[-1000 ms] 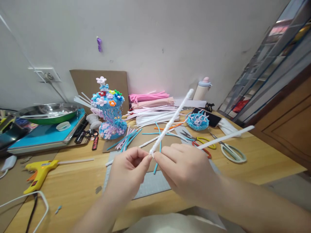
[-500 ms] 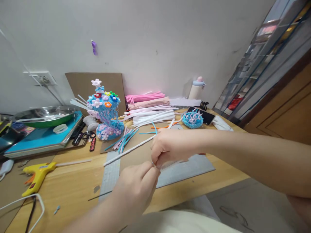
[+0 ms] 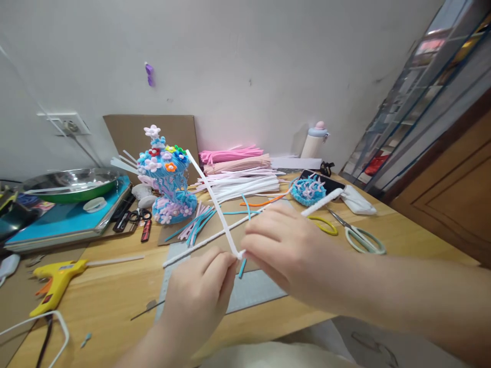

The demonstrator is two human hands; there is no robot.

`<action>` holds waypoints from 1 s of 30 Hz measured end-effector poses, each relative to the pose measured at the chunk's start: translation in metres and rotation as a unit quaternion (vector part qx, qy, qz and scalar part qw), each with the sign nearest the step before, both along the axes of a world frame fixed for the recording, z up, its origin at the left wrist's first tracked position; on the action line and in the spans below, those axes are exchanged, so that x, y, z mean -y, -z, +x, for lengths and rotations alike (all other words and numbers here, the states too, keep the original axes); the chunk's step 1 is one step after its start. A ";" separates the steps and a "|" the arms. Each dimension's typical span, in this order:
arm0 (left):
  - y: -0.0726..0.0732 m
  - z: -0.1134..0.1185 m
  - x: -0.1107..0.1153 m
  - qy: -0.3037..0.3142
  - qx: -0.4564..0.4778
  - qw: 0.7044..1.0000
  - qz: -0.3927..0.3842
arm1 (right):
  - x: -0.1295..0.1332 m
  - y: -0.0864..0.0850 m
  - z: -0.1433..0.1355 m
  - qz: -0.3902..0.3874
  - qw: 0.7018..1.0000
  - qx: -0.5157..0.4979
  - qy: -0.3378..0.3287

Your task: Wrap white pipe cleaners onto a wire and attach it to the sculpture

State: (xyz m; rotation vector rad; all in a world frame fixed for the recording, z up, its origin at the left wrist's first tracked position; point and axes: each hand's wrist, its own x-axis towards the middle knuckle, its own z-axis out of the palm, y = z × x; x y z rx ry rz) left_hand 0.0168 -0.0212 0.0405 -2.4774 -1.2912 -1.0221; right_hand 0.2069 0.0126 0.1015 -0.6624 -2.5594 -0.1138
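- Head view: you have a white strip (image 3: pixel 220 210) pinched low down, its lower end at a small bend between your two hands, over the cardboard sheet (image 3: pixel 207 249).
- Your left hand (image 3: pixel 195 291) has its fingers (image 3: pixel 221 267) closed on the left side of that bend. Your right hand (image 3: pixel 295 250) has its fingers (image 3: pixel 259 244) closed just to the right of it. The exact contact under the tips is hidden.
- The strip's long axis leans up and away to your left, its far tip beside the flowered blue model (image 3: pixel 174 184). Both hands are near its bottom, neither clearly nearer.
- A fuzzy white end (image 3: pixel 322 202) sticks out past your right hand, pointing right and away; your knuckles cover whatever joins it to the bend.
- Beyond your hands, a white stem (image 3: pixel 199 246) lies slantwise across the sheet, with a blue stem (image 3: pixel 243 268) just by the pinch.
- The glue gun (image 3: pixel 57 281) rests on the surface (image 3: pixel 115 286) at your left; the pale-handled scissors (image 3: pixel 362 239) lie at your right.
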 end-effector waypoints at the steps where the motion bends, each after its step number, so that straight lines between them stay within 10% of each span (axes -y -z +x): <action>1: -0.001 0.000 0.000 0.000 -0.004 1.000 -0.003 | 0.003 0.007 0.001 -0.006 1.000 0.010 -0.006; 16: -0.007 -0.001 0.001 0.005 0.009 0.999 0.053 | 0.006 0.045 0.000 -0.167 0.976 -0.141 -0.020; 30: -0.033 -0.022 -0.012 0.048 -0.115 0.978 0.168 | -0.019 0.001 -0.010 -0.385 0.913 -0.126 0.050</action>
